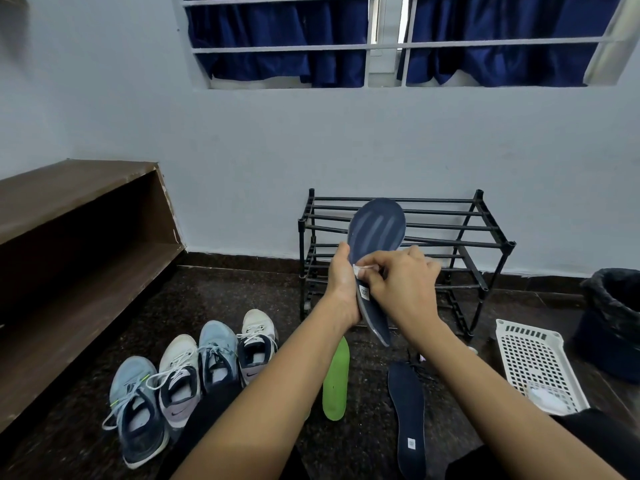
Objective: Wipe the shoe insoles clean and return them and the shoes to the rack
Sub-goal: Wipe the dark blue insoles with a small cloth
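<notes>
We hold a dark blue insole [375, 230] upright before the rack [485, 233] — left hand [341, 285] wrapping its middle, right hand [398, 282] fingers pinching a white wipe [363, 270] against it. Likely light and floppy — best supported mid-length.

The person's 2 arms are bare: the left forearm [277, 393] and the right forearm [485, 375] show uncovered along their whole visible length, from the bottom edge of the view to the wrists. The left hand [341, 285] and right hand [401, 282] are bare too. The only clothing in view is plain, matte black fabric in 2 places low down, a left patch [207, 434] under the left forearm and a right patch [585, 431] beside the right forearm; which garment it is cannot be told.
</notes>
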Tool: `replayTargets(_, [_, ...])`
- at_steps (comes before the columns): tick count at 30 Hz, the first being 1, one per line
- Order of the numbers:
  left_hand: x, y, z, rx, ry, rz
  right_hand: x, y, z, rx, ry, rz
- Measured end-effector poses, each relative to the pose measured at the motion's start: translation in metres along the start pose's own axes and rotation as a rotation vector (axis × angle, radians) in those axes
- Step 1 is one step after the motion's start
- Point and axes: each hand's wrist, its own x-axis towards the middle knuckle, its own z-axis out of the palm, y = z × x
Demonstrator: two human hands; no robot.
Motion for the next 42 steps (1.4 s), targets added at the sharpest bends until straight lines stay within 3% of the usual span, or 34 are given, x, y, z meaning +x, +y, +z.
replayTargets(6, [-0.008,-0.016,0.013,-0.001,-0.088,-0.061,0.016,0.013,-0.007,-0.138,0.096,0.055])
replayTargets(9, [-0.008,-0.021,0.015,-0.012,-0.101,-0.064,0.018,0.015,-0.012,-0.081,0.068,0.11])
replayTargets(18, [-0.004,-0.005,0.001,0.051,0.014,-0.007,-0.009,-0.003,-0.003,-0.005,-0.003,-0.039])
replayTargets(28, [-0.011,-0.024,0.014,0.03,-0.09,-0.033,0.012,0.017,-0.014,-0.117,0.093,0.094])
replayTargets(32, [-0.01,-0.025,0.014,0.003,-0.099,-0.023,0.016,0.016,-0.016,-0.006,0.06,0.172])
replayTargets(37, [-0.01,-0.012,0.005,0.038,-0.037,-0.032,-0.001,0.0,-0.006,0.031,0.012,0.04])
replayTargets(42, [-0.003,0.0,-0.005,0.031,0.01,0.015,-0.01,-0.011,-0.006,0.137,-0.036,0.023])
